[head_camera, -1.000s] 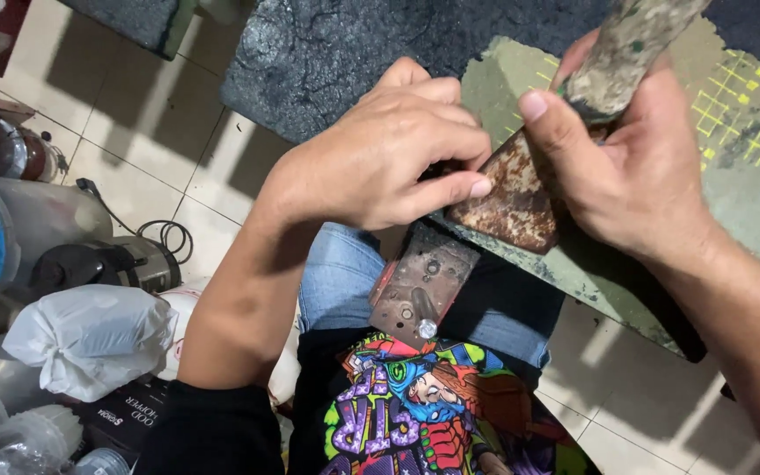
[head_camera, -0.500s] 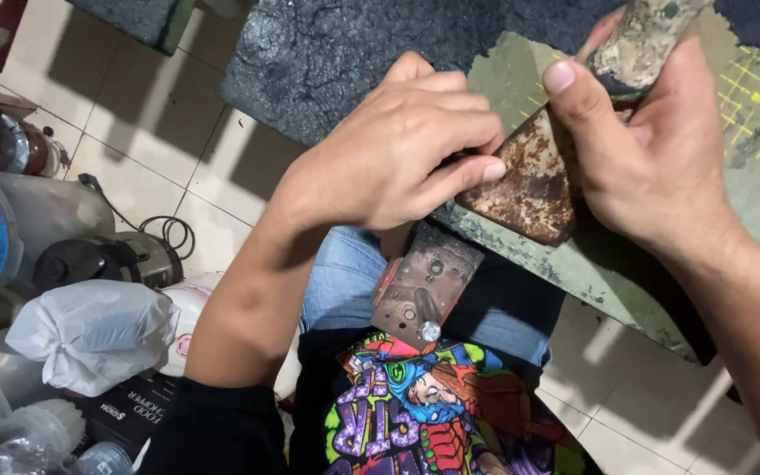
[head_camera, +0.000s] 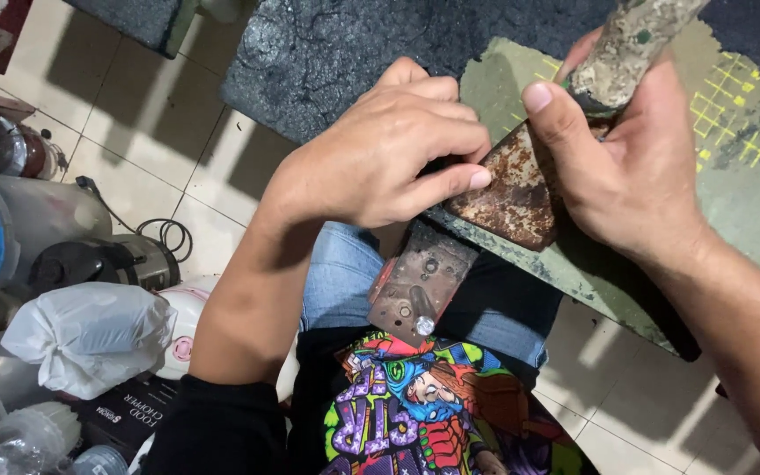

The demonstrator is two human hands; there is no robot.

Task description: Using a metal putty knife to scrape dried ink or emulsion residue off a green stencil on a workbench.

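rusty plate (head_camera: 507,198): flat metal piece, rounded lower corner, brown-orange corrosion all over, pale specks; lies on the edge of the worn green mat, partly hidden under both hands
plate contact: left fingertip at its left edge, right thumb across its upper right
tool handle (head_camera: 626,48): thick, mottled grey-green with paint flecks, tilted up to the right, runs out of the top of view; working end hidden behind the right hand
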